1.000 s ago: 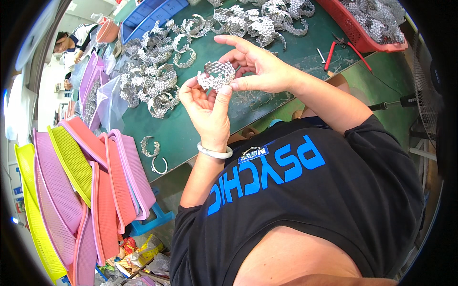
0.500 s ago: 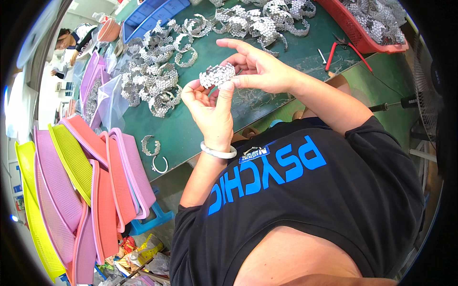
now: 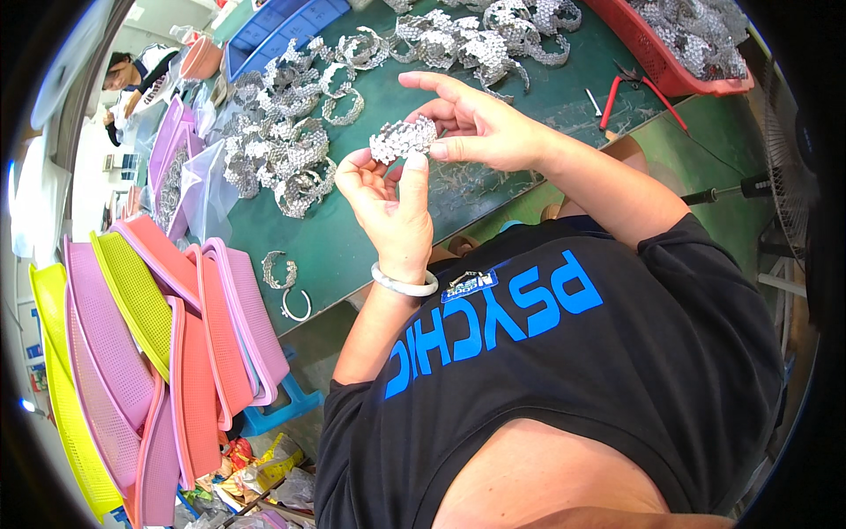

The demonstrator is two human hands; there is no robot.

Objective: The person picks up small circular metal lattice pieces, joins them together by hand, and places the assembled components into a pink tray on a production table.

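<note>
A silver bracelet [image 3: 402, 138], a curved band with a scaly, honeycomb-like surface, is held between my two hands above the table's near edge. My left hand [image 3: 388, 198] grips its left end and underside, thumb pressed up against it. At its right end, the thumb and a finger of my right hand [image 3: 480, 128] pinch the band, while the index finger stretches away from it. Beyond my hands lie heaps of similar silver bracelets [image 3: 291, 154]. To the left, near the edge, rest a single bracelet [image 3: 278, 270] and a thin open metal ring [image 3: 297, 306].
Red-handled pliers [image 3: 641, 88] lie on the green table [image 3: 388, 84] beside a red basket [image 3: 648, 44] of silver pieces. Blue bins [image 3: 282, 35] stand at the back. Stacked plastic baskets [image 3: 132, 326] crowd the left. A fan [image 3: 784, 167] stands right; another person [image 3: 141, 79] is at far left.
My hands and the bracelet stay nearly in place, with the bracelet turned very slightly. The other person at far left has shifted their arm a little.
</note>
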